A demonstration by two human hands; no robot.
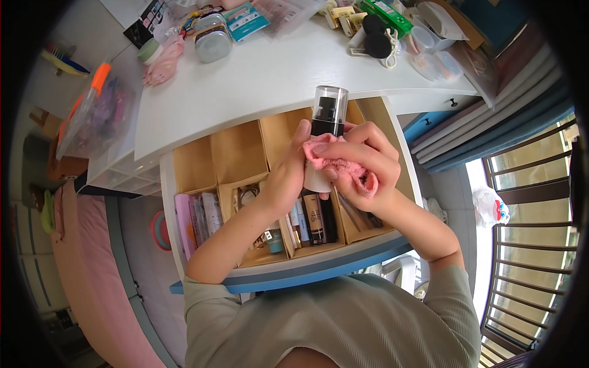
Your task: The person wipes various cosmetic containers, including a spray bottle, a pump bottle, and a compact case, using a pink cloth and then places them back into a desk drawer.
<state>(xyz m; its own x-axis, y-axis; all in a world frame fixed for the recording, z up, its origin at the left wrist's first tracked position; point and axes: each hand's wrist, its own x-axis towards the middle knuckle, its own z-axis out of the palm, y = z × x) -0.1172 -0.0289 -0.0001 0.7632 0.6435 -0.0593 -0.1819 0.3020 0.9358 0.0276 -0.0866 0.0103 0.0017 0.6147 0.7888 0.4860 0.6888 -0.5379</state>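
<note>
A pump bottle [329,110] with a clear cap, a black pump collar and a pale body is held upright above the open drawer. My left hand [286,167] is closed round its left side. In my right hand [375,161] a crumpled pink cloth [336,161] is pinched and pressed against the bottle's front, hiding much of the body. Below the hands, the drawer [288,265] has cardboard compartments. Its near compartments hold cosmetic tubes [313,218], a small teal-based jar [274,241] and slim packets [204,214]; my forearms cover part of them.
Behind the drawer, the white desktop [288,67] carries a clear lidded jar [213,43], a pink pouch [164,64], black round puffs [375,37] and a green box [388,17]. A clear bag with an orange edge [98,104] stands left. Curtains [491,116] hang right.
</note>
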